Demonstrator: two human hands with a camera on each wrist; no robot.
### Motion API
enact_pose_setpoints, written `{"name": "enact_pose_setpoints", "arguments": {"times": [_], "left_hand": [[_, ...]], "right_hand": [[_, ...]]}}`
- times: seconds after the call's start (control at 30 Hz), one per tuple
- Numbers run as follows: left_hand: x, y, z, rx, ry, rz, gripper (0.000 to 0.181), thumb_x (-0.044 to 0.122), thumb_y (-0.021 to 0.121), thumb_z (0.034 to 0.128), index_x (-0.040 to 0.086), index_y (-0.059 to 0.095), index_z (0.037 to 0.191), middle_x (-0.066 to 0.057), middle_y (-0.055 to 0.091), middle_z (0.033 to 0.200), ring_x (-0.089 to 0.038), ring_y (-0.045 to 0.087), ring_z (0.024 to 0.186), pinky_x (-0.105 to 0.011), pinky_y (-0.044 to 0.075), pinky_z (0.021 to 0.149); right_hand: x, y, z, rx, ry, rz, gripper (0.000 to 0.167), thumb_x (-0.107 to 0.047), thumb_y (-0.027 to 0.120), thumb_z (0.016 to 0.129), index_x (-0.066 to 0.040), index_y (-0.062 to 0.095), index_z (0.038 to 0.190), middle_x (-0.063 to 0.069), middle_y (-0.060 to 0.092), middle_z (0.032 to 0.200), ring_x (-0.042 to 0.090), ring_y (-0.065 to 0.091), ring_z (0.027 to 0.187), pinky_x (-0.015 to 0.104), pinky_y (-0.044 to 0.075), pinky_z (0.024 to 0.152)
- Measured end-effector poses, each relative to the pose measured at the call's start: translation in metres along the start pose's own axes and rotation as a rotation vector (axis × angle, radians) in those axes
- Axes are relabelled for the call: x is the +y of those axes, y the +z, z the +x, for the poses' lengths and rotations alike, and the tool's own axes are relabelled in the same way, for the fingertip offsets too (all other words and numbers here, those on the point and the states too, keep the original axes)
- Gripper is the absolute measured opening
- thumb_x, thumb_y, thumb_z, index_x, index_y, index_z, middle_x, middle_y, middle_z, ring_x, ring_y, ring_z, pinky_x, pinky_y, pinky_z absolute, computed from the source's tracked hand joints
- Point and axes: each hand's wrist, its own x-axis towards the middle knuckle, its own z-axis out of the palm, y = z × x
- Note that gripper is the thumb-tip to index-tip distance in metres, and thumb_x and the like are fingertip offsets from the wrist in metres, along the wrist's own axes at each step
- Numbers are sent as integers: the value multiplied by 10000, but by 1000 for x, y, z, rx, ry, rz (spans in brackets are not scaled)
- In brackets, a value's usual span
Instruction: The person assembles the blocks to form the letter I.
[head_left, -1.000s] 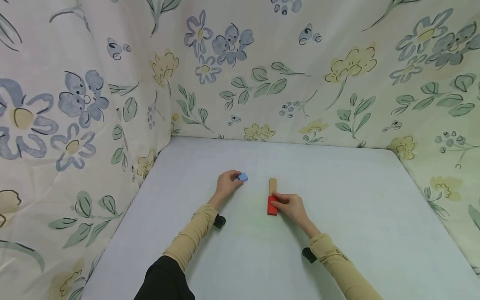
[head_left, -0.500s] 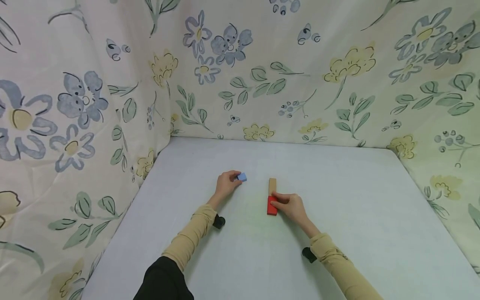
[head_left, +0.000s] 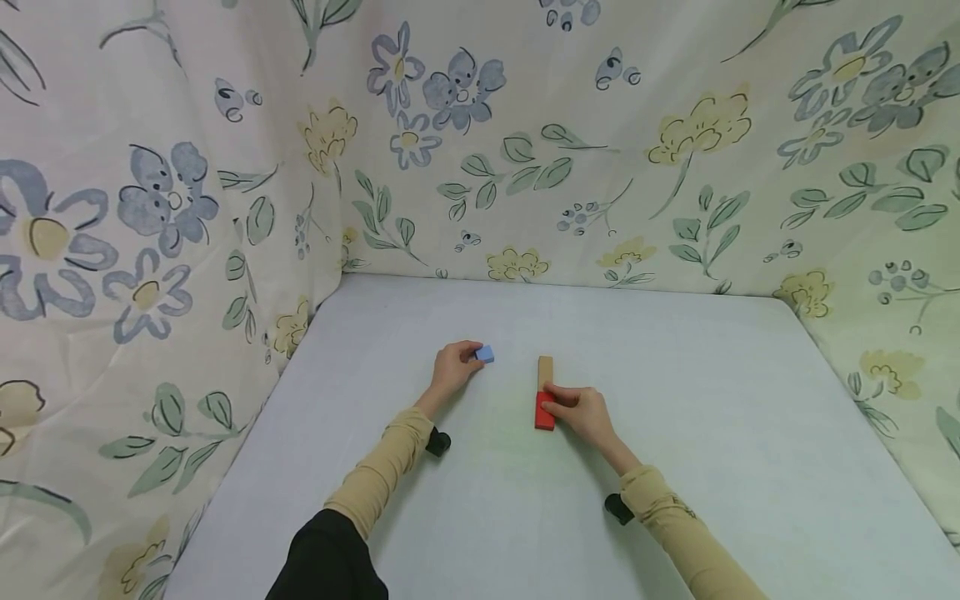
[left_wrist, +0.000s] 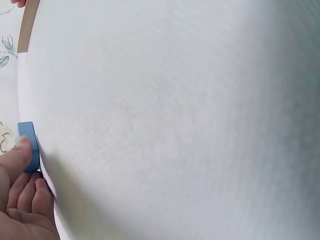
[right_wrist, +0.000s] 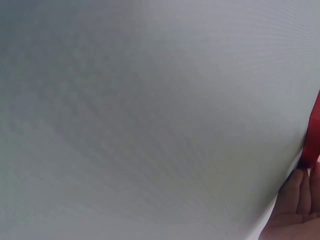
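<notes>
On the white table, my left hand (head_left: 452, 371) pinches a small blue block (head_left: 485, 354) between thumb and fingers. The left wrist view shows the thumb lying on the face of this blue block (left_wrist: 30, 145), close to the tabletop. To the right, my right hand (head_left: 587, 412) grips a red block (head_left: 545, 417) near its far end. A tan wooden block (head_left: 545, 371) lies end to end with the red one, on its far side, and the fingertips partly cover where they meet. Only an edge of the red block (right_wrist: 313, 140) enters the right wrist view.
The white tabletop (head_left: 675, 375) spreads around both hands. A floral curtain (head_left: 570, 167) hangs along its back and sides. A black wrist camera (head_left: 438, 442) sits under the left wrist, another black camera (head_left: 618, 509) under the right.
</notes>
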Motion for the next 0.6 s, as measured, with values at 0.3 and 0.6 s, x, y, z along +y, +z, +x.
{"name": "enact_pose_setpoints", "arguments": {"times": [0.3, 0.6], "left_hand": [[-1, -7, -1, -53, 19, -56, 336, 23, 696, 832, 3, 656, 1165, -158, 648, 1219, -269, 609, 1153, -353, 508, 970], [-1, -12, 2, -66, 41, -93, 339, 48, 689, 847, 14, 649, 1181, -149, 647, 1225, -257, 622, 1134, -353, 515, 961]], "right_hand": [[-2, -1, 0, -10, 10, 8, 409, -158, 746, 811, -75, 653, 1201, 94, 656, 1201, 259, 593, 1172, 410, 499, 966], [-2, -1, 0, -7, 2, -2, 412, -161, 744, 814, -72, 650, 1205, 96, 656, 1203, 265, 595, 1169, 417, 500, 965]]}}
